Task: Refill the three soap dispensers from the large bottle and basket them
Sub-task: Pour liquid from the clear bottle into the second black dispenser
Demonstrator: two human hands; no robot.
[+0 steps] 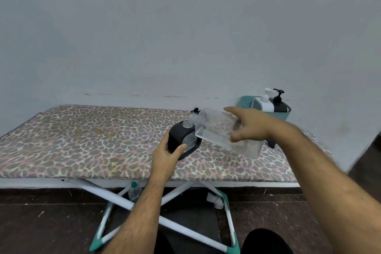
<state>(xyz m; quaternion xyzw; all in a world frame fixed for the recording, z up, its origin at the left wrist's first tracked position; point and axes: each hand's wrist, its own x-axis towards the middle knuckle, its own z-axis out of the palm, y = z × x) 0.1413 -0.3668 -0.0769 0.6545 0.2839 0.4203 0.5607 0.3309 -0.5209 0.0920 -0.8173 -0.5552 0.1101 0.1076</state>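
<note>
**Large bottle tipped over the open black dispenser**

The right hand [250,125] grips the clear large bottle [218,130], tilted with its mouth at the uncapped neck of the black dispenser [181,139]. The left hand [167,155] wraps around that dispenser on the leopard-print surface [82,140]. At the far right, a teal basket [245,102] holds a white dispenser [262,103] and another black one [279,104].

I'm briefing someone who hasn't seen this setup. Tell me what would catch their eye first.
First, the two hands at centre: the right hand tips a large clear bottle toward the open neck of a black soap dispenser, which the left hand steadies. Next, the leopard-print ironing board they work on. At its far right end, a teal basket holds a white dispenser and a black one.
</note>
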